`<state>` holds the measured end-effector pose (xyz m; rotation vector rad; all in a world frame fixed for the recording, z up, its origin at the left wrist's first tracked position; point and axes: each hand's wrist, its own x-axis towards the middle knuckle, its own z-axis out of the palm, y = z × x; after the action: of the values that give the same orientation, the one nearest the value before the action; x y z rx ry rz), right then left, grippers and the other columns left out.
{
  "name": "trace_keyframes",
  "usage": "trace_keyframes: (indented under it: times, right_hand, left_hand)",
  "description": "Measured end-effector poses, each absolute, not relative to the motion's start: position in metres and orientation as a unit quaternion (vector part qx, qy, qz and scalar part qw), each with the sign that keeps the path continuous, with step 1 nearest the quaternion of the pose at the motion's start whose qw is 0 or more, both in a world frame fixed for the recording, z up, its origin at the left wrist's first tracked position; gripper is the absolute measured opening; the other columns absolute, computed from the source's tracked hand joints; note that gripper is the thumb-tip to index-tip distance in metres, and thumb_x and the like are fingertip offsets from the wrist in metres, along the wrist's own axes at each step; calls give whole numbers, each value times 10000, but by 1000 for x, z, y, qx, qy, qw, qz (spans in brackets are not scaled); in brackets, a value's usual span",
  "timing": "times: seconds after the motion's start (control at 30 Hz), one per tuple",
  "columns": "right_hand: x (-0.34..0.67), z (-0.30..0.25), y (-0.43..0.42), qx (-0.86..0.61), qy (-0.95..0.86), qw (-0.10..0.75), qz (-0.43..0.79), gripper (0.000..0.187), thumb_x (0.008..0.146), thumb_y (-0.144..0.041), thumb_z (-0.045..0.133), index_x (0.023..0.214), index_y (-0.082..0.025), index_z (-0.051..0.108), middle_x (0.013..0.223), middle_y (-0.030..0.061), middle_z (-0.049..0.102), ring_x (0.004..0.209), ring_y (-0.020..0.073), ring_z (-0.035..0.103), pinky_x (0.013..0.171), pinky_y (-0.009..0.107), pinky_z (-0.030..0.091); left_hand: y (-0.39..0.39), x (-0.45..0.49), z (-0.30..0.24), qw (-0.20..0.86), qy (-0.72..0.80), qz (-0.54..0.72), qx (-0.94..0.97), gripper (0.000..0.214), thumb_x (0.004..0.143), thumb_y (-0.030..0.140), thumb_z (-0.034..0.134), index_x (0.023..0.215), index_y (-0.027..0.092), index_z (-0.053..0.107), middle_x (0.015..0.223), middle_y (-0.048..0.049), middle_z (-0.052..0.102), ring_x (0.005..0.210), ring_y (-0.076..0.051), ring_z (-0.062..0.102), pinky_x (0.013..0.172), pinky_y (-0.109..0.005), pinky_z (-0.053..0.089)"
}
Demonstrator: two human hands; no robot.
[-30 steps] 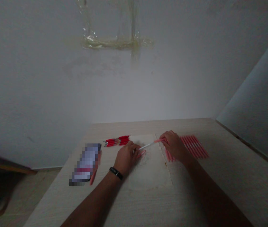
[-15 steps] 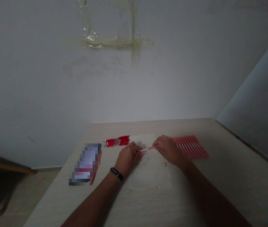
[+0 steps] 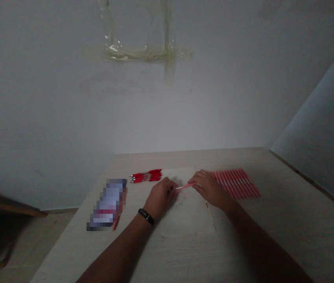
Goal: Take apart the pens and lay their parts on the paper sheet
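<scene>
Between my hands, above the middle of the table, is a slim pink-and-white pen (image 3: 188, 185). My left hand (image 3: 161, 198), with a black band on its wrist, pinches the pen's white end; a bit of pink shows below those fingertips, too small to make out. My right hand (image 3: 209, 186) has its fingers closed on the pen's pink end. Just right of that hand lies a neat row of several pinkish-red pens (image 3: 237, 183). Several red pens (image 3: 146, 176) with metallic tips lie together beyond my left hand.
On the left of the light wooden table (image 3: 190, 259) lies a pixelated phone-like object (image 3: 107, 204), with a red stick-like item (image 3: 116, 222) along its right side. A pale sheet or patch (image 3: 184, 224) lies under my hands. The wall (image 3: 214, 110) stands behind the table.
Less of the pen's white part shows between my hands, and its pink part reaches closer to my left fingertips. Both hands stay in nearly the same place.
</scene>
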<state>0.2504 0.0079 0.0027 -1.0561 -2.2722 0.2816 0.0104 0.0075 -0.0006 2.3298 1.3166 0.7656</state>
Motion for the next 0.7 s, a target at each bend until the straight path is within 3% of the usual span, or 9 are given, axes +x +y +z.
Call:
trace_keyframes:
  times: [0.7]
  right_hand:
    - [274,-5,20,-461,-847,259,59,236,793,17,578,868,-195,652,895,44,645,895,221,546,793,344,406]
  left_hand:
    - [11,4,-8,141,508,233,817,82,871,214,617,859,191,694,876,-48,654,774,-170,592,666,-260,394]
